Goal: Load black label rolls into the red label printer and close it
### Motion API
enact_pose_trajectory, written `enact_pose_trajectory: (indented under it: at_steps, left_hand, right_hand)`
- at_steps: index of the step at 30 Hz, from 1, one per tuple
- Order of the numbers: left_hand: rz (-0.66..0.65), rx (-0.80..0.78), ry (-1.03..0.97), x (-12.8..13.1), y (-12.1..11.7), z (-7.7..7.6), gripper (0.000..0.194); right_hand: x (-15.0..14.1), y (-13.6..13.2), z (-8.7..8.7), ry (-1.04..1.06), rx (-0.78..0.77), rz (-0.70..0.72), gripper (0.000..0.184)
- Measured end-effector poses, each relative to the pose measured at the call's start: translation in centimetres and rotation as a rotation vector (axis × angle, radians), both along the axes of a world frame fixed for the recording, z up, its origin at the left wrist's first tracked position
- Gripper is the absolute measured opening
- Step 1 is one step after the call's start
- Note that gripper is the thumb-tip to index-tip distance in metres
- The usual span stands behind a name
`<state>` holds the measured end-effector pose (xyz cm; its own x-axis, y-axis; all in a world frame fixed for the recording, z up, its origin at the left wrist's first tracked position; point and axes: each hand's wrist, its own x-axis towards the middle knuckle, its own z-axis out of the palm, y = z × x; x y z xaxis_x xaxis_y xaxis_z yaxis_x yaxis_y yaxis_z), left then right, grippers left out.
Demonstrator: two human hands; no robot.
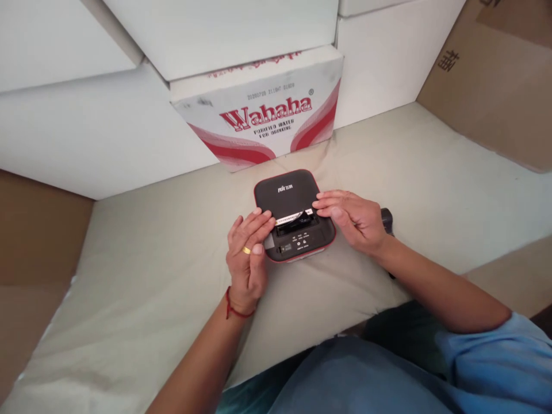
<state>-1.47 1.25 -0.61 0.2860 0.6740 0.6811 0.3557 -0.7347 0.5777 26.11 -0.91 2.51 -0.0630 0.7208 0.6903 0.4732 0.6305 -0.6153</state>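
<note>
A flat, rounded-square black device (287, 198) with a red rim lies on the cloth, pale lettering near its far edge. Its exact kind does not show. Across its middle is a recess with a dark, glossy piece (302, 221) standing partly up at a tilt, beside a white printed strip. My left hand (248, 250) rests along the left edge, fingers stretched out and fingertips on the top near the recess. On the opposite side, my right hand (356, 221) has its extended fingertips touching the right edge. The undersides of both hands are hidden.
A white and red Wahaha water carton (276, 123) stands just beyond the device, among stacked white boxes (86, 126). Brown cardboard (491, 86) rises at the right and more (38, 241) at the left. A black object (387, 219) lies partly hidden behind my right wrist.
</note>
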Motion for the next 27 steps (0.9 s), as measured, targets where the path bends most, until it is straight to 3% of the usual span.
enact_pose_trajectory:
  at_steps: [4,8,10,14,18,27]
  left_hand:
    - [-0.002,-0.063,-0.023,-0.2,0.4,0.7,0.034]
    - [-0.092,-0.276,-0.146,-1.1,1.7,1.5,0.025]
    - [-0.151,-0.389,-0.201,-1.4,2.4,1.5,0.035]
    - [-0.244,-0.595,-0.297,-0.8,3.3,0.8,0.075]
    - [-0.321,-0.726,-0.356,0.8,3.1,-0.5,0.088]
    - [-0.338,-0.674,-0.242,0.7,3.1,-2.1,0.111]
  right_hand:
    - [-0.6,0.3,0.6,-0.026,-0.002,-0.023,0.039]
    - [-1.3,0.0,0.7,-0.146,-0.042,0.011,0.044]
    - [-1.4,-0.3,0.5,-0.175,-0.001,0.075,0.041]
    - [-1.2,-1.1,-0.4,-0.153,0.141,0.134,0.029]
    - [-0.9,-1.6,-0.9,-0.151,0.173,0.127,0.028]
    - [-0.8,-1.9,-0.9,-0.228,0.114,0.084,0.029]
